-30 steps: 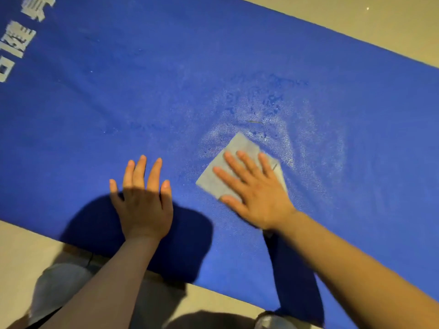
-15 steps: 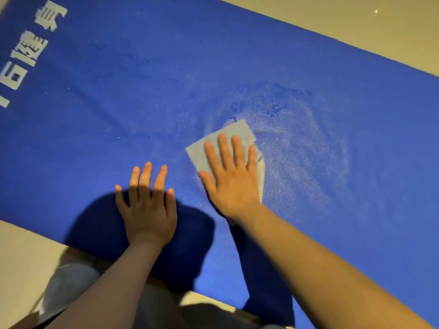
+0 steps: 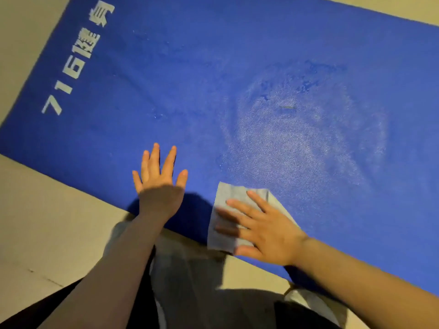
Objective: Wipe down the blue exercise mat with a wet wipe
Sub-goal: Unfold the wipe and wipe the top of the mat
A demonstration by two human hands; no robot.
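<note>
Blue foam fills most of the view: the exercise mat point(image 3: 237, 67) lies flat on a beige floor point(image 3: 47, 222), its near edge running diagonally past the person's knees. Since half a second ago the wet wipe point(image 3: 228, 210) has travelled from the mat's middle, beside the pale damp patch, back to the near edge, and its lower corner now hangs just over that edge. The right hand point(image 3: 263, 231) has come with it, fingers point(image 3: 242, 205) straight and spread, pressing the wipe flat under the palm rather than gripping it (its fingertips are a little blurred). The left hand point(image 3: 159, 184) stays planted on the mat just beside the wipe, fingers straight and fanned, holding nothing, its wrist crossing the near edge. The view has also swung, so more of the mat's short end shows than before.

The mat's surface carries a broad, pale, speckled damp patch point(image 3: 297, 143) farther in from the wipe, with darker blotchy streaks along the patch's far rim and a small dark fleck point(image 3: 287, 107) lying within it. White printed lettering point(image 3: 76, 62), reading 716 followed by characters, runs along the mat's short end, well apart from the wipe. Grey trousers point(image 3: 190, 269) and a dark garment show below the mat's near edge.
</note>
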